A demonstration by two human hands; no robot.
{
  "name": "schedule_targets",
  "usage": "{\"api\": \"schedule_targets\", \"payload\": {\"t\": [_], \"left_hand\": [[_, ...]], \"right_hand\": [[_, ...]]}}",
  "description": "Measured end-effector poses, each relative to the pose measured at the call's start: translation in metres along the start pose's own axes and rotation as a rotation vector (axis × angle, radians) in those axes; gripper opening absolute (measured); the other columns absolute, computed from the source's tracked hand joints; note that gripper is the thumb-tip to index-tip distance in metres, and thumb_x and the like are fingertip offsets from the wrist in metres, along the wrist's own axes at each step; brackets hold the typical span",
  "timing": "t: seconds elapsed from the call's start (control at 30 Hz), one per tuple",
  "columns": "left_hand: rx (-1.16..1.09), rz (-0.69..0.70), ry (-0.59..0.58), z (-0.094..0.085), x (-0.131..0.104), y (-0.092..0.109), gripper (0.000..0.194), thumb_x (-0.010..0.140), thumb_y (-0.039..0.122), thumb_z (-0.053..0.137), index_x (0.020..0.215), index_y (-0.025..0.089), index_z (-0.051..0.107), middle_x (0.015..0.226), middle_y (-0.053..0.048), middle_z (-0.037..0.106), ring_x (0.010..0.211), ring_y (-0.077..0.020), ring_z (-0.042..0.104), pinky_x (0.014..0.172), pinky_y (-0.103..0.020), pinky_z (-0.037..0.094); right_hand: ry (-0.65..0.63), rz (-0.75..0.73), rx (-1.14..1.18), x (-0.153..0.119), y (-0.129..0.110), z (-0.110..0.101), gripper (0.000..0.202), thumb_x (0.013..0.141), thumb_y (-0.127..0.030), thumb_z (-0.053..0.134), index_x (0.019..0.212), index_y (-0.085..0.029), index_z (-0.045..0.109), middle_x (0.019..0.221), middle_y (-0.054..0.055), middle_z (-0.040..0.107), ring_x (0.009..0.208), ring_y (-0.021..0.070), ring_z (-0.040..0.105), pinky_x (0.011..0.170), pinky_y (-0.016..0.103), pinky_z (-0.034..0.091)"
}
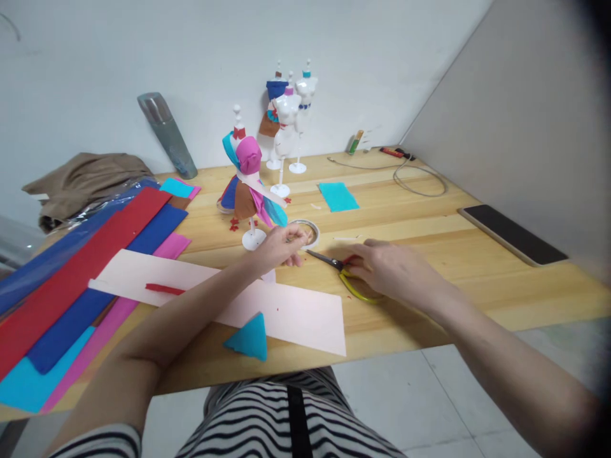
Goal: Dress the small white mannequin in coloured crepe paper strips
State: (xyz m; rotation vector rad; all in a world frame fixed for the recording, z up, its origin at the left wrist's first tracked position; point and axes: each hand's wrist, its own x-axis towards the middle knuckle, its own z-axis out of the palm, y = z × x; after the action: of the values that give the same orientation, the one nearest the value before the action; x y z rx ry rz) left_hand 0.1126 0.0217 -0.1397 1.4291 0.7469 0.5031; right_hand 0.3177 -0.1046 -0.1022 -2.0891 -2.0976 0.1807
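My left hand is closed in a pinch in front of a roll of tape; whatever its fingertips may hold is too small to make out. My right hand is closed on the handles of a pair of scissors with yellow loops, its blades lying toward my left hand. Just behind my left hand stands a small white dress form draped in pink, blue, brown and turquoise pieces. Under my left forearm lies a long pale pink strip, with a turquoise triangle on its near edge.
Red, blue and pink strips pile up at the left beside brown cloth. Several more dress forms stand by the wall. A turquoise square, a cable and a phone lie to the right. A spray bottle leans behind.
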Motion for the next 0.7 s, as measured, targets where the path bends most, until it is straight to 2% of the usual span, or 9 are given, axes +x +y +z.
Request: {"api": "schedule_targets", "payload": {"t": [0.07,0.1,0.2,0.27,0.37,0.43,0.53,0.63,0.7], "left_hand": [[-0.011,0.023,-0.069,0.002,-0.003,0.004,0.027,0.086,0.035,0.073,0.079,0.015,0.057,0.095,-0.008,0.079,0.042,-0.0034,0.06,0.037,-0.012,0.038],[-0.024,0.037,-0.115,0.004,-0.005,0.006,0.026,0.088,0.034,0.072,0.08,0.015,0.057,0.092,-0.007,0.078,0.042,-0.003,0.059,0.038,-0.012,0.039],[-0.068,0.061,-0.219,0.007,-0.012,0.012,0.022,0.089,0.032,0.069,0.081,0.015,0.057,0.081,-0.003,0.075,0.041,-0.0034,0.057,0.037,-0.013,0.039],[-0.083,0.057,-0.25,0.009,-0.017,0.017,0.019,0.089,0.028,0.068,0.081,0.015,0.057,0.077,-0.001,0.073,0.041,-0.0035,0.057,0.037,-0.013,0.039],[-0.083,0.031,-0.248,0.013,-0.023,0.025,0.016,0.09,0.022,0.066,0.079,0.014,0.059,0.076,-0.001,0.072,0.041,-0.0029,0.058,0.036,-0.012,0.038],[-0.079,-0.008,-0.212,0.015,-0.026,0.029,0.015,0.091,0.019,0.063,0.077,0.013,0.06,0.073,0.0,0.071,0.04,-0.0029,0.057,0.036,-0.013,0.038],[-0.093,-0.072,-0.177,0.015,-0.027,0.032,0.019,0.091,0.02,0.065,0.075,0.012,0.06,0.069,0.0,0.069,0.04,-0.0032,0.056,0.036,-0.013,0.038],[-0.162,-0.142,-0.227,0.012,-0.027,0.032,0.02,0.088,0.027,0.073,0.08,0.011,0.063,0.068,0.0,0.068,0.041,-0.0049,0.057,0.037,-0.015,0.039],[-0.203,-0.166,-0.272,0.01,-0.027,0.031,0.024,0.084,0.031,0.078,0.084,0.011,0.065,0.067,0.0,0.067,0.043,-0.0059,0.059,0.038,-0.016,0.041]], "right_hand": [[0.104,0.07,0.215,0.005,-0.006,-0.001,0.022,0.089,-0.022,0.063,0.104,-0.017,0.078,0.1,0.014,0.078,0.079,0.0236,0.072,0.067,0.033,0.049],[0.121,0.069,0.414,0.009,-0.009,0.0,0.024,0.088,-0.025,0.066,0.107,-0.017,0.077,0.1,0.013,0.079,0.08,0.0226,0.072,0.07,0.033,0.051],[0.089,0.04,0.925,0.021,-0.016,0.007,0.035,0.08,-0.042,0.074,0.105,-0.017,0.075,0.091,0.009,0.078,0.077,0.021,0.071,0.073,0.034,0.054],[0.056,0.043,1.05,0.026,-0.019,0.01,0.038,0.074,-0.05,0.078,0.091,-0.016,0.074,0.079,0.006,0.075,0.068,0.0185,0.066,0.068,0.033,0.051],[0.031,0.031,1.068,0.03,-0.022,0.009,0.038,0.069,-0.054,0.08,0.071,-0.019,0.067,0.062,0.001,0.064,0.055,0.0133,0.053,0.056,0.029,0.041],[0.053,-0.012,1.029,0.029,-0.023,0.004,0.036,0.071,-0.053,0.078,0.067,-0.02,0.064,0.057,-0.001,0.059,0.053,0.0127,0.048,0.054,0.029,0.037],[0.153,-0.074,0.847,0.026,-0.025,-0.002,0.027,0.078,-0.044,0.071,0.066,-0.021,0.063,0.058,0.0,0.059,0.054,0.0137,0.049,0.055,0.029,0.038],[0.263,-0.113,0.685,0.022,-0.027,-0.006,0.019,0.08,-0.034,0.066,0.066,-0.022,0.064,0.061,0.001,0.063,0.056,0.0142,0.052,0.057,0.029,0.039],[0.293,-0.125,0.66,0.02,-0.028,-0.006,0.018,0.081,-0.032,0.065,0.066,-0.022,0.064,0.061,0.001,0.064,0.056,0.0143,0.053,0.056,0.029,0.04]]}}
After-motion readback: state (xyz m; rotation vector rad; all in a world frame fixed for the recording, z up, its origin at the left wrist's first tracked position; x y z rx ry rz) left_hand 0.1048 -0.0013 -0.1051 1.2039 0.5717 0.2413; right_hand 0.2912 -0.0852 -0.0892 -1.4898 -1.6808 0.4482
